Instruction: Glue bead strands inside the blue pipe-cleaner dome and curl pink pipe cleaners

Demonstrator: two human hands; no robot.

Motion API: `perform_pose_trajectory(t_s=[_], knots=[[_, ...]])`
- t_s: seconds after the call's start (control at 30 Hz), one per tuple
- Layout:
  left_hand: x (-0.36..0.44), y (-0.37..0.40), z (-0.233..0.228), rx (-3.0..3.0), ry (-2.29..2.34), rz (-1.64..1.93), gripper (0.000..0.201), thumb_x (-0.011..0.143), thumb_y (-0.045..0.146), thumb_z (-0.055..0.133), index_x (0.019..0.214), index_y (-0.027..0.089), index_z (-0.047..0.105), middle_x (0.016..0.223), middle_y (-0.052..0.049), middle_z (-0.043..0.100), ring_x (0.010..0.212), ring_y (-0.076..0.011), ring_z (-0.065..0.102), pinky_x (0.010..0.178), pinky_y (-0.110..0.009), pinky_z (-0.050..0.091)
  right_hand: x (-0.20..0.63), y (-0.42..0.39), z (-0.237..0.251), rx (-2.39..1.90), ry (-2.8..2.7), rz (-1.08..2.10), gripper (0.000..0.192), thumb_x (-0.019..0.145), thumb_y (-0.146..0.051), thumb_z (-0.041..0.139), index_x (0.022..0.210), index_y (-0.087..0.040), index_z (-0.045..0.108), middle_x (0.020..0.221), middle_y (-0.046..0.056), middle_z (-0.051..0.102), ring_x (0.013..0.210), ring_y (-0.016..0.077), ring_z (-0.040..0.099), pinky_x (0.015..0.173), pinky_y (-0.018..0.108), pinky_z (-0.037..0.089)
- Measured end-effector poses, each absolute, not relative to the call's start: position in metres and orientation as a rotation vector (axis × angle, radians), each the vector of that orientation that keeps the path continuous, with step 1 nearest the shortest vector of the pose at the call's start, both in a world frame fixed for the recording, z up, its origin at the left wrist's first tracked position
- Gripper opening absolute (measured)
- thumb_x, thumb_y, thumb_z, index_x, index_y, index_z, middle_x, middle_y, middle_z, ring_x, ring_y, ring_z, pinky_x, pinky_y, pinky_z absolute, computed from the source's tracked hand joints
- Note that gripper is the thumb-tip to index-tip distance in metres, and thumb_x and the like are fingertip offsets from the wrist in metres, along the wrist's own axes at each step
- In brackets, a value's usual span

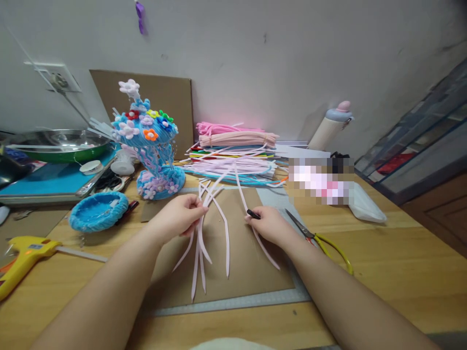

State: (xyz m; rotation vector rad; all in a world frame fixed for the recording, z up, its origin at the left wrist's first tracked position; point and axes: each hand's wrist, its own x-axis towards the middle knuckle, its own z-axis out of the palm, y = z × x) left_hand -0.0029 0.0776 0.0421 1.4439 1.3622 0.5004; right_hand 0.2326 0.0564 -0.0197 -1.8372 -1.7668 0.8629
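Left hand [181, 215] around pale pink pipe cleaners [200, 243]; right hand [268, 224] on one.

Your left hand [179, 215] pinches a bundle of pale pink fuzzy pipe cleaners [200, 228] near their middle; their upper ends fan out toward the stack behind, their lower ends splay down over the brown cardboard sheet. Your right hand [268, 225] grips a single pale pink pipe cleaner [242, 194], curving up from your fingers, its tail trailing below your wrist.
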Motion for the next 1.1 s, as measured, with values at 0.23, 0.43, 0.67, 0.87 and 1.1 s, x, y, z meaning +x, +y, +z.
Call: perform_pose_trajectory(t_s=[0.23, 0.43, 0.67, 0.87, 1.1], knots=[[-0.033, 0.057, 0.062, 1.421, 1.421, 0.731, 0.025, 0.08, 0.039, 0.06, 0.073, 0.021, 0.045, 0.041, 0.01, 0.045, 0.027, -0.006, 0.038, 0.029, -0.014, 0.023, 0.231, 0.057, -0.03, -1.775, -1.686, 1.128, 0.033, 0.082, -0.04, 0.055, 0.056, -0.02, 0.056, 0.049, 0.002, 0.065, 0.042, 0.0125, 0.052, 0.043, 0.022, 0.034], [-0.036, 0.047, 0.055, 1.323, 1.25, 0.973, 0.024, 0.077, 0.037, 0.068, 0.071, 0.02, 0.052, 0.047, 0.007, 0.05, 0.033, -0.0057, 0.04, 0.032, -0.015, 0.028, 0.229, 0.057, -0.024, -1.827, -1.661, 1.0, 0.026, 0.079, -0.04, 0.059, 0.064, -0.023, 0.047, 0.043, -0.003, 0.058, 0.041, 0.0136, 0.05, 0.043, 0.023, 0.03], [-0.04, 0.045, 0.046, 1.202, 1.135, 1.099, 0.021, 0.071, 0.034, 0.075, 0.073, 0.018, 0.062, 0.063, 0.001, 0.061, 0.045, -0.0072, 0.048, 0.039, -0.016, 0.038, 0.227, 0.054, -0.018, -1.732, -1.728, 0.775, 0.038, 0.081, -0.048, 0.054, 0.056, -0.023, 0.041, 0.051, -0.004, 0.046, 0.051, 0.0145, 0.042, 0.05, 0.026, 0.024], [-0.039, 0.046, 0.04, 1.174, 1.124, 1.249, 0.019, 0.067, 0.031, 0.079, 0.073, 0.019, 0.065, 0.071, -0.001, 0.069, 0.053, -0.0107, 0.061, 0.05, -0.018, 0.051, 0.223, 0.047, -0.009, -1.549, -1.714, 0.788, 0.04, 0.089, -0.055, 0.041, 0.066, -0.023, 0.044, 0.061, -0.004, 0.044, 0.061, 0.0153, 0.045, 0.055, 0.026, 0.03], [-0.037, 0.046, 0.039, 1.094, 1.123, 1.28, 0.021, 0.061, 0.026, 0.083, 0.074, 0.018, 0.068, 0.074, -0.002, 0.072, 0.061, -0.0123, 0.066, 0.06, -0.02, 0.056, 0.217, 0.039, -0.009, -1.412, -1.721, 0.847, 0.034, 0.091, -0.051, 0.042, 0.072, -0.022, 0.048, 0.065, -0.004, 0.047, 0.064, 0.0157, 0.048, 0.06, 0.026, 0.035]])
